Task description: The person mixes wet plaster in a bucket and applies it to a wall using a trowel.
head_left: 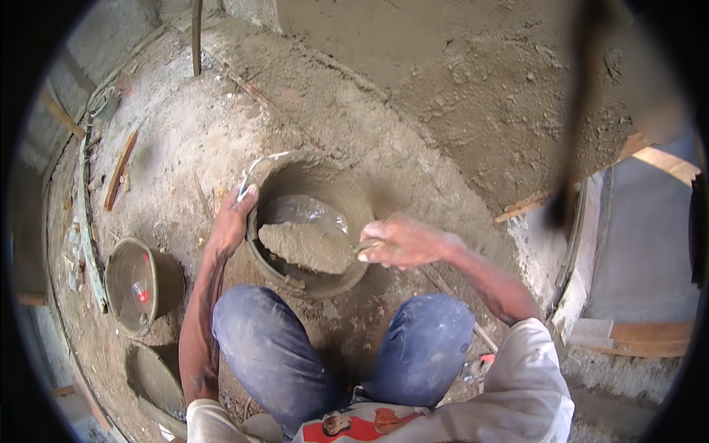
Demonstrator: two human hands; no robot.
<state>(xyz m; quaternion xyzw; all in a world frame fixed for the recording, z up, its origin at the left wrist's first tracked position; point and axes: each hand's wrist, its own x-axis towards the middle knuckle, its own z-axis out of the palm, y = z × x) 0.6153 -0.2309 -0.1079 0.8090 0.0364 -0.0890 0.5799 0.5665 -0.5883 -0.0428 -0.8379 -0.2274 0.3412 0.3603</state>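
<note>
Brown wood lies at the far left: a narrow offcut (120, 171) slants across the dusty floor (173, 133). Nearer on the left stands a mortar-smeared bucket (168, 280), its mouth tipped toward the left, and just nearer still a second bucket (153, 378), partly cut off from view by the arm. Right of these, the left forearm (201, 325) reaches away from the near side, almost straight, rising past the left knee (255, 325). The left hand (235, 218) is clamped on the left rim of the large bucket (358, 199), thumb uppermost beside the pale wire handle (247, 177); its other fingers are mostly hidden.

This bucket stands before the knees, in the middle of the scene. Within its mouth, toward the near right, sits a trowel (310, 249) heaped with grey mortar, its blade pointing left. The right hand (405, 241) is wrapped round the trowel's handle at the right rim, knuckles upward, fingers together. From there the right forearm (496, 284) slopes toward the near right, the elbow bent outward above a pale sleeve (530, 369). Farther right, boards (642, 336) lie at the edge.
</note>
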